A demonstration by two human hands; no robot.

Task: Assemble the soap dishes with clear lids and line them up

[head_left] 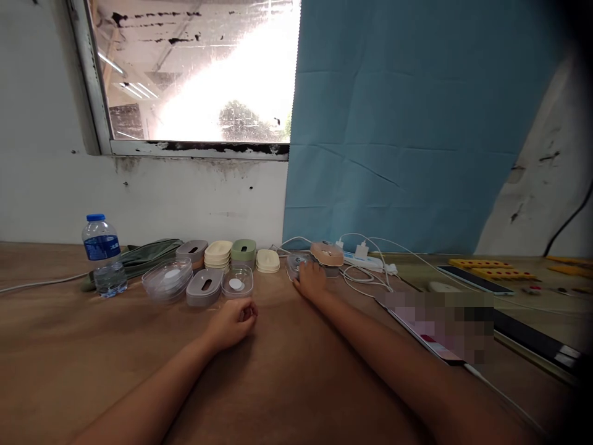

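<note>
My right hand (311, 279) reaches forward to a clear plastic container (293, 267) near the wall, its fingers bent down over the near right side. Just behind that hand sits a tan-lidded box (328, 252). My left hand (234, 321) rests on the table with its fingers curled in, and nothing shows in them. In front of it stands a clear container (237, 282) with a white disc inside. A grey slotted cover (204, 287) is beside that, and nested clear containers (167, 278) lie farther left.
Along the wall are stacked cream trays (217, 254), a green slotted cover (244, 252), small cream pieces (267, 261), a grey box (191, 252) and a green pouch (151, 256). A water bottle (104, 256) stands left. Cables, a power strip (364, 261) and a tablet (421, 330) lie right.
</note>
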